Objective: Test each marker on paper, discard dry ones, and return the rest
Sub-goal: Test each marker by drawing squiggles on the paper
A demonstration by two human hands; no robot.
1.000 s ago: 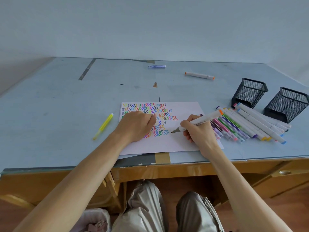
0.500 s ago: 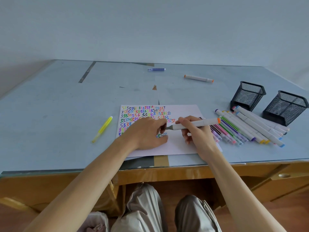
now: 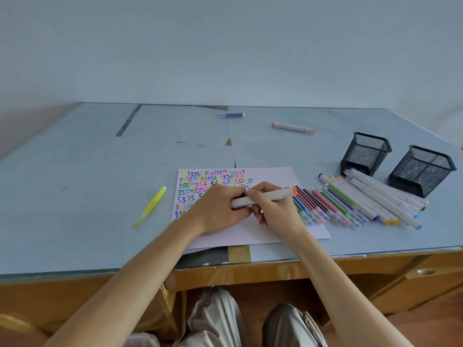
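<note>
A white sheet of paper (image 3: 280, 227) covered with coloured zigzag marks lies at the desk's front middle. Above it, my right hand (image 3: 275, 209) grips a white marker with an orange end (image 3: 273, 195), held level. My left hand (image 3: 220, 211) holds the marker's left end, where a cap now covers the tip. Many capped markers (image 3: 350, 204) lie side by side to the right of the paper. Two black mesh pen cups (image 3: 364, 152) (image 3: 422, 170) stand behind them.
A yellow marker (image 3: 151, 206) lies left of the paper. A blue marker (image 3: 231, 115) and a white marker with orange ends (image 3: 293, 127) lie far back on the blue desk (image 3: 75, 184). The desk's front edge and my knees are below.
The right hand lifted the marker tip off the paper and turned it level. The left hand came off the sheet and pushed the cap over the tip.
</note>
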